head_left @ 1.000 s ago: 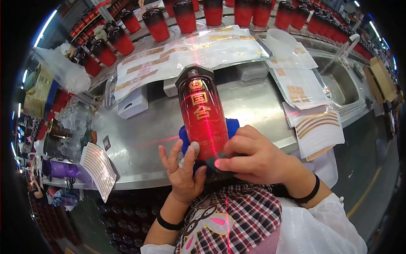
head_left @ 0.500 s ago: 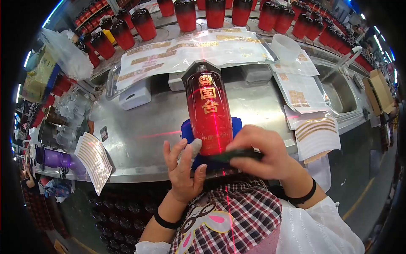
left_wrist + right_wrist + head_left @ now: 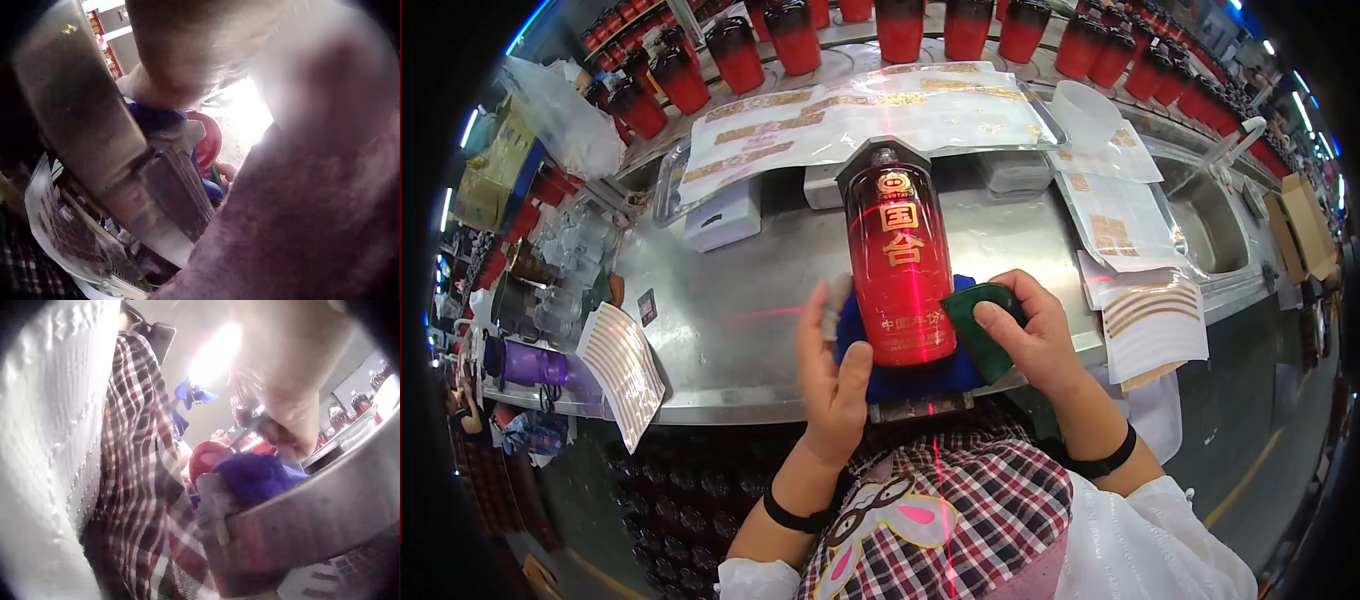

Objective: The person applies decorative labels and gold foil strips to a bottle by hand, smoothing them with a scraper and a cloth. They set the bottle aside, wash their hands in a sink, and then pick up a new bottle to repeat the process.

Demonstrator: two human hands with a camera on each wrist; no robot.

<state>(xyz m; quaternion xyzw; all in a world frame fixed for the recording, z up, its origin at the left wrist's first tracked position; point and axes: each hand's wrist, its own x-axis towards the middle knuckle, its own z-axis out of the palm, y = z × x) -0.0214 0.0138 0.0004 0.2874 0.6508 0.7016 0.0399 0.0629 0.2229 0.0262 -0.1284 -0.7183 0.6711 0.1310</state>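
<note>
A red bottle (image 3: 900,285) with a dark neck and gold characters lies face up on a blue cloth (image 3: 925,380), its neck end in a dark angular holder. My right hand (image 3: 1040,335) pinches a flat dark green scraper (image 3: 977,337) between thumb and fingers, close against the bottle's lower right side. On the other side, my left hand (image 3: 832,385) has its fingers extended along the bottle, with a pale cover on one fingertip. The bottle's round red base (image 3: 205,457) shows in the right wrist view above the cloth's folds.
Sheets of gold decals (image 3: 850,120) lie on a tray behind the bottle. More decal sheets lie right (image 3: 1150,310) and left (image 3: 620,370) on the metal bench (image 3: 740,320). A sink (image 3: 1205,225) is at right. Red-black bottles (image 3: 900,35) line the back.
The right hand with the scraper has moved from the bottle's bottom edge outward to its right side. The left hand's fingers have shifted slightly up and left along the bottle.
</note>
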